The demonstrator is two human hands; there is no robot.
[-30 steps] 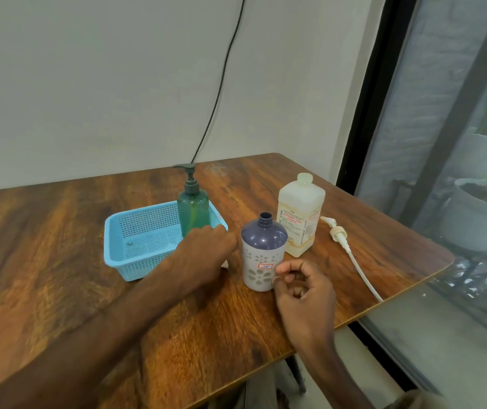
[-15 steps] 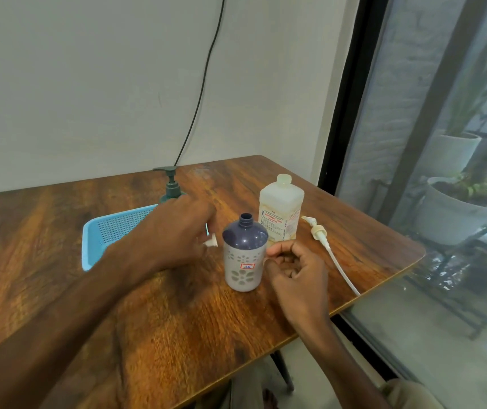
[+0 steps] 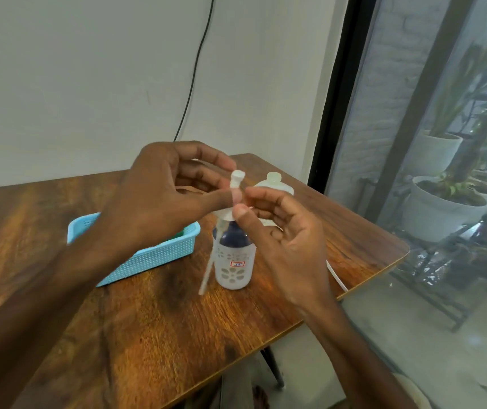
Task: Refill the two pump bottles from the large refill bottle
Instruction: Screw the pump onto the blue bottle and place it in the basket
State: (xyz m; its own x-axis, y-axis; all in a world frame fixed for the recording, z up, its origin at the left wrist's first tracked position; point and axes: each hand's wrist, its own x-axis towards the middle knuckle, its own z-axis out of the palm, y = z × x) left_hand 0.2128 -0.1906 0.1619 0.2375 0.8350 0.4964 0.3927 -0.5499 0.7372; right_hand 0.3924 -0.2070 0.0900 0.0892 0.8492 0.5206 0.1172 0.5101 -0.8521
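A white pump head with a long dip tube is held in the air just above the open purple-and-white pump bottle. My left hand pinches the pump's stem. My right hand pinches it at the collar with thumb and forefinger. The tube hangs outside the bottle, down its left side. The large pale refill bottle stands capped behind my hands. Only a sliver of the green pump bottle shows in the basket behind my left hand.
The blue plastic basket sits on the wooden table left of the purple bottle. Another white tube lies near the table's right edge. A wall with a black cable is behind; a glass window with potted plants is at the right.
Both hands have risen from the table to above the purple bottle. My left hand has brought up the white pump with its tube, and my right hand has joined it at the collar.
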